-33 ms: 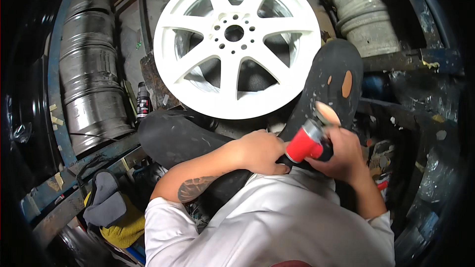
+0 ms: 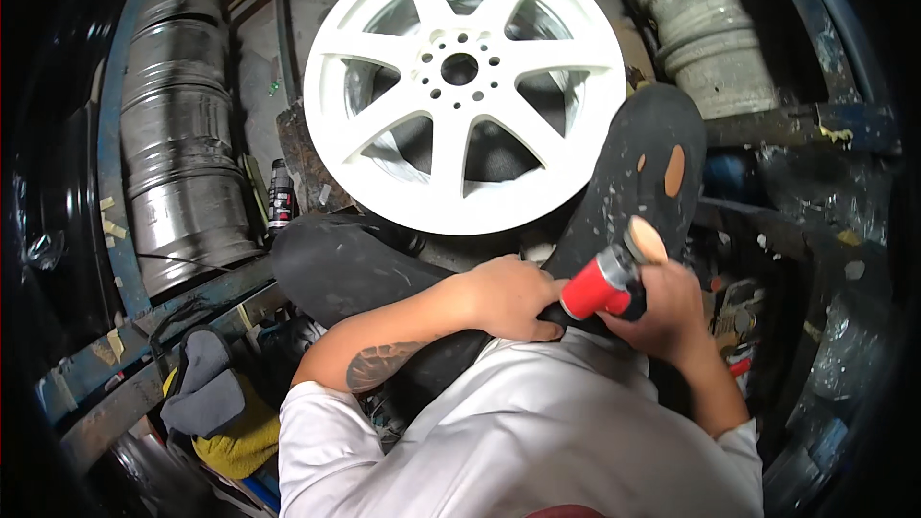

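Note:
My right hand grips a red and silver power tool above my lap. A thin tan round pad sits edge-on at its head, near my right knee. My left hand lies low over my lap, close to the tool's red end. Its fingers are curled, and what they hold, if anything, is hidden. Beyond my knees rests a white multi-spoke car wheel, face up. Neither hand touches it. My dark trousers have holes at the right knee.
Bare metal wheels stand in a row at left, and more dull wheels at right. A black bottle stands left of the white wheel. Grey and yellow cloths hang at lower left. Metal frame bars flank me.
The tool and my right hand have shifted slightly right, and the tool's head with the tan pad sits a little closer to me. My left hand has barely moved.

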`<state>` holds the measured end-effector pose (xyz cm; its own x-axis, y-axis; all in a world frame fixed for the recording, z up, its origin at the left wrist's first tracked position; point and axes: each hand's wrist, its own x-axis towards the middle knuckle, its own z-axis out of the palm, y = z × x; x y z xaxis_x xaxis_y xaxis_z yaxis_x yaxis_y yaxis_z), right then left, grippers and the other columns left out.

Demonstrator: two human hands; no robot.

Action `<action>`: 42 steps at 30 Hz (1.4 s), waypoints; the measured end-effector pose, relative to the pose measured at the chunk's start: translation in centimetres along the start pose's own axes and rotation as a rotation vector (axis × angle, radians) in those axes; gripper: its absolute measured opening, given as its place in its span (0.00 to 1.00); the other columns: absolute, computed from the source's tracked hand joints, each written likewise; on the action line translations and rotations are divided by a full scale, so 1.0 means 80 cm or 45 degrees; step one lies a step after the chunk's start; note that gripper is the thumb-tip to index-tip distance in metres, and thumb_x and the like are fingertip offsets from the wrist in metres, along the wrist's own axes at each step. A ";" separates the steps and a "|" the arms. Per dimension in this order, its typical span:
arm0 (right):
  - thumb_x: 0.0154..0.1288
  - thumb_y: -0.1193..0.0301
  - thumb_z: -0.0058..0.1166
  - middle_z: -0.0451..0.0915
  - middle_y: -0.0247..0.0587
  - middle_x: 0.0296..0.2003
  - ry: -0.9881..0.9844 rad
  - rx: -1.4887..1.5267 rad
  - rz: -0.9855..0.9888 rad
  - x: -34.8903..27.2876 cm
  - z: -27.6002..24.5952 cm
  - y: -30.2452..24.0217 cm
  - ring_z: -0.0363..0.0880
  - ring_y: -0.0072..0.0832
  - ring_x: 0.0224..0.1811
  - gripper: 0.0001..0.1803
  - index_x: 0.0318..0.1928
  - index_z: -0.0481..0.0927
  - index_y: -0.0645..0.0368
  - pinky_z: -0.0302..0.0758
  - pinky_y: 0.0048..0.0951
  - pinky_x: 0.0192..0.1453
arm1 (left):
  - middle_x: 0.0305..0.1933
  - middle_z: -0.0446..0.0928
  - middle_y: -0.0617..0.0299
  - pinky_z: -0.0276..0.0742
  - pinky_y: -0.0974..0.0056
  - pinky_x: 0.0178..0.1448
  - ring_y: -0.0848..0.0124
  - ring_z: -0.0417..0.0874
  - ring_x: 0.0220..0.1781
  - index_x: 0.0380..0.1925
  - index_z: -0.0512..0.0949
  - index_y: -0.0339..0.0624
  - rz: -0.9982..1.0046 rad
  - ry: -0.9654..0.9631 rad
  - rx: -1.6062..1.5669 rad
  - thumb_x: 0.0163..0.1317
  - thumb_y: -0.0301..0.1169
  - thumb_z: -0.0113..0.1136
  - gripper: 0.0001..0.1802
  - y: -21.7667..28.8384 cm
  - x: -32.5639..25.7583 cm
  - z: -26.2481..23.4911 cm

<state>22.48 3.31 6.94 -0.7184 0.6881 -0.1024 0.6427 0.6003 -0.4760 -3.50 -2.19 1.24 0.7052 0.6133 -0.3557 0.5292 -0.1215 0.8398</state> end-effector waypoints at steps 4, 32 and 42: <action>0.49 0.49 0.79 0.83 0.44 0.34 -0.414 -0.227 0.253 -0.034 0.006 0.001 0.84 0.51 0.35 0.32 0.46 0.79 0.55 0.80 0.49 0.42 | 0.47 0.87 0.51 0.79 0.48 0.58 0.47 0.87 0.52 0.57 0.82 0.45 -0.037 -0.079 0.088 0.67 0.50 0.65 0.26 -0.005 0.014 0.002; 0.71 0.61 0.63 0.90 0.49 0.41 -0.300 0.264 -0.441 0.350 0.017 -0.047 0.89 0.49 0.45 0.15 0.49 0.87 0.57 0.82 0.48 0.51 | 0.46 0.90 0.50 0.83 0.57 0.57 0.58 0.90 0.50 0.50 0.88 0.41 -0.136 0.287 -0.295 0.74 0.47 0.63 0.21 -0.016 -0.053 -0.118; 0.70 0.56 0.63 0.89 0.55 0.41 -0.488 -0.042 -0.469 0.339 0.040 -0.045 0.88 0.54 0.45 0.20 0.51 0.85 0.58 0.83 0.53 0.51 | 0.45 0.85 0.48 0.83 0.52 0.52 0.54 0.86 0.46 0.47 0.85 0.38 -1.296 2.175 -0.478 0.72 0.37 0.56 0.16 -0.437 -0.317 -0.122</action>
<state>-0.23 18.50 3.07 -0.9397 0.2349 -0.2486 0.3335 0.7907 -0.5134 -44.46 -5.88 -15.14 -0.9269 0.3321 -0.1748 0.1040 0.6748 0.7306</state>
